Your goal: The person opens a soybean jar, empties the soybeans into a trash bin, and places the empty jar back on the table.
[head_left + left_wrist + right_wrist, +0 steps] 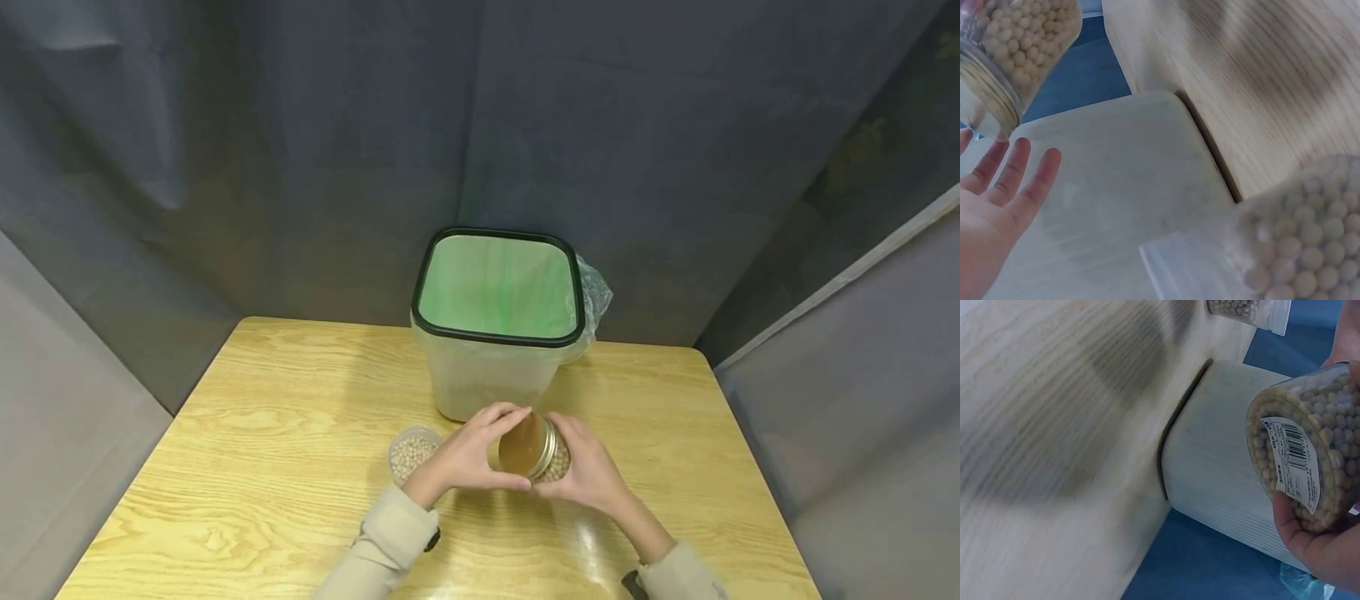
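Note:
A clear jar of round pale beans [1335,425], tipped on its side with its gold screw lid [551,450] to the left, is held up above the table. My right hand [588,467] grips it from the base end, thumb against the white barcode label [1296,465]. My left hand [480,454] spans the lid, thumb tip at its near edge and fingertips at its far edge. In the left wrist view, the other fingers [1035,184] stretch out straight below the lid. A second clear container of beans [412,452] sits on the table beside my left wrist.
A translucent bin [483,379] with a black rim and green inside stands just beyond my hands at the table's back edge. Thin clear plastic [594,296] hangs off its right side. Dark curtains [337,167] rise behind the wooden table [262,467].

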{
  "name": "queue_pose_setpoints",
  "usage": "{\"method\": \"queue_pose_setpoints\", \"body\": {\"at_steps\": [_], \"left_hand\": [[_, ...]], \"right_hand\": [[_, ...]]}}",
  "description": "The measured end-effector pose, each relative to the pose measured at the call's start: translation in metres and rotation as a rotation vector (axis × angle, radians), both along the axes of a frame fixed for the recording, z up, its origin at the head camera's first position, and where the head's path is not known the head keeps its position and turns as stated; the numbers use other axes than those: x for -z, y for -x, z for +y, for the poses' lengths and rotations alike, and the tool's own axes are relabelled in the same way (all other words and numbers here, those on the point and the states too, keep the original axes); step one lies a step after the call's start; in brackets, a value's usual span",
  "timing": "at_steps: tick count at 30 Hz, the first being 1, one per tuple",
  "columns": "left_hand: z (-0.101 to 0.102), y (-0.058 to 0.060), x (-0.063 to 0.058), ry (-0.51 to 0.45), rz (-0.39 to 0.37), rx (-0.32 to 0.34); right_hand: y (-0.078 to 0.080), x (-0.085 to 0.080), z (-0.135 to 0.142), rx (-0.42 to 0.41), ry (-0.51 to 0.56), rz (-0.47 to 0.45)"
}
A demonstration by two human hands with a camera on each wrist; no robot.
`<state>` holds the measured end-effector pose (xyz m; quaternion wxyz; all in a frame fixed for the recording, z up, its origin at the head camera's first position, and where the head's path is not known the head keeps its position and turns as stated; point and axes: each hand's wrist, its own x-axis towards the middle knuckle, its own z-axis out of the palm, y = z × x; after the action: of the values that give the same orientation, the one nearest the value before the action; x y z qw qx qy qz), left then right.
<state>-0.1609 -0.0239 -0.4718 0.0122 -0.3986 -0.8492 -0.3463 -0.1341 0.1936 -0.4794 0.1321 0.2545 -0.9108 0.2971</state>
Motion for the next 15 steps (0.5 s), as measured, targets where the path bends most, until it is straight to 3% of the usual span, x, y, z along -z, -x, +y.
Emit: {"method": "queue_pose_setpoints", "body": {"at_steps": [8, 15], "left_hand": [[0.007, 0.000, -0.001, -0.070, -0.008, 0.005], [0.014, 0.001, -0.007, -0.146, 0.079, -0.012]], "right_hand": [[-0.001, -0.015, -0.001, 0.032, -0.104, 0.021], [-0.003, -0.024, 0.000, 0.039, -0.138, 0.021]]}}
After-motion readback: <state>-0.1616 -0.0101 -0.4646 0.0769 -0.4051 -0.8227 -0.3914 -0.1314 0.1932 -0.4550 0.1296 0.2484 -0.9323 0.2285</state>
